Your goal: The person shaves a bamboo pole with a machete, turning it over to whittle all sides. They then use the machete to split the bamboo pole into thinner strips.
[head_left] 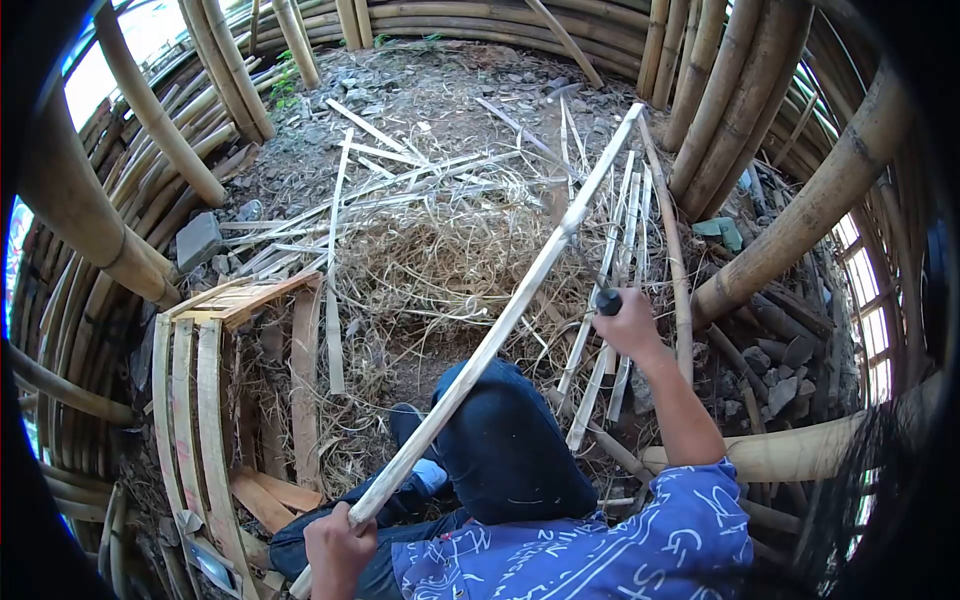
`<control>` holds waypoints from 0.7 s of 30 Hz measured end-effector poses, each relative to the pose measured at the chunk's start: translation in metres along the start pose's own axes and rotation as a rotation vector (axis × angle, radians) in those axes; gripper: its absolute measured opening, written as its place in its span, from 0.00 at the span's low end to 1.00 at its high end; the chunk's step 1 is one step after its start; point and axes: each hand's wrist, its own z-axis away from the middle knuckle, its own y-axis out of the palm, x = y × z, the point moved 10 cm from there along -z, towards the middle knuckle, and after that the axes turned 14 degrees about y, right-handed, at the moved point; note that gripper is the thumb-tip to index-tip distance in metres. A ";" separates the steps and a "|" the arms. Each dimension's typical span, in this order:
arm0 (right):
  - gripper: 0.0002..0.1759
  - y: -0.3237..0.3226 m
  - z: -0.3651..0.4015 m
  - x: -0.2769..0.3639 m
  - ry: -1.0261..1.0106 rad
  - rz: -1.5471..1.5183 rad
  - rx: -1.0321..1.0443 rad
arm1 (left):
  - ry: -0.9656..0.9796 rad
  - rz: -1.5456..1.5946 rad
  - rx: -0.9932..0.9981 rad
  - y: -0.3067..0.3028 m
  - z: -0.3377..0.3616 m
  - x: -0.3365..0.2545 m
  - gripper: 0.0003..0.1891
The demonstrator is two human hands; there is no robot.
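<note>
A long pale bamboo strip [480, 355] runs diagonally across the view, passing over my raised knee. Near its lower end, my left hand [340, 550] is closed around it. My right hand [632, 325] grips a black-handled knife [608, 301] to the right of the strip, apart from it. The knife's blade is thin and hard to make out against the strips behind it. Several split bamboo strips [628, 235] lie on the ground beyond my right hand. Curly shavings [430, 265] are heaped in front of my knee.
A wooden crate [210, 400] stands at the left. Thick bamboo poles [740, 110] rise on both sides, and one pole [780, 450] lies near my right elbow. A grey block [198, 241] and more loose strips [337, 270] are at the left; stones [785, 390] lie right.
</note>
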 end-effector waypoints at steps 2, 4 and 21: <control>0.05 -0.008 0.019 0.026 -0.077 0.083 -0.095 | -0.036 -0.012 -0.033 -0.008 -0.002 -0.001 0.12; 0.05 -0.003 0.044 0.064 -0.385 0.399 -0.175 | 0.037 -0.037 -0.030 -0.001 0.002 0.008 0.12; 0.08 -0.088 -0.022 -0.015 0.030 0.452 -0.398 | -0.030 -0.156 -0.121 -0.027 0.001 0.007 0.12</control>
